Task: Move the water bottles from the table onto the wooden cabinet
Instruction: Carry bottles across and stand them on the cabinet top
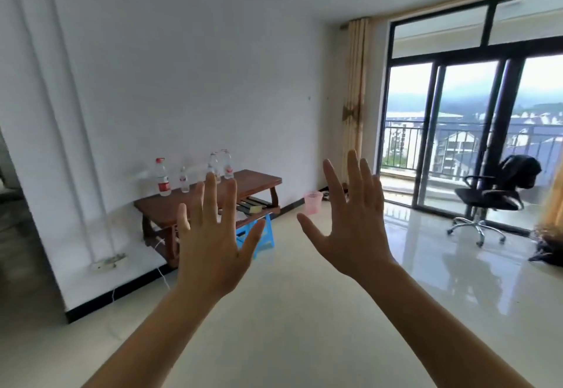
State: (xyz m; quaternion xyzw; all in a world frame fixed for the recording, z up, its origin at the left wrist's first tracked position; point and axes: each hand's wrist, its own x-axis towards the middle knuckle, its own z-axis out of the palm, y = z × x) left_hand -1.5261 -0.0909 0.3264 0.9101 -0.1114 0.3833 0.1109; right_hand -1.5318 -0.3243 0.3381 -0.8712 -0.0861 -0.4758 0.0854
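Note:
Several clear water bottles with red labels stand on a low dark wooden table (pixel 259 181) against the white wall. The biggest bottle (pixel 163 178) is at the left, a small one (pixel 184 180) beside it, and two more (pixel 228 164) stand further right. My left hand (pixel 213 241) and my right hand (pixel 350 220) are raised in front of me, palms forward and fingers spread, holding nothing. Both hands are well short of the table. My left hand covers part of the table's front.
A blue plastic stool (pixel 262 235) stands under the table's near end. A pink bin (pixel 313 202) sits by the wall. A black office chair (pixel 493 198) stands by the glass balcony doors (pixel 457 131). A power strip (pixel 109 261) and cable lie at the wall's foot.

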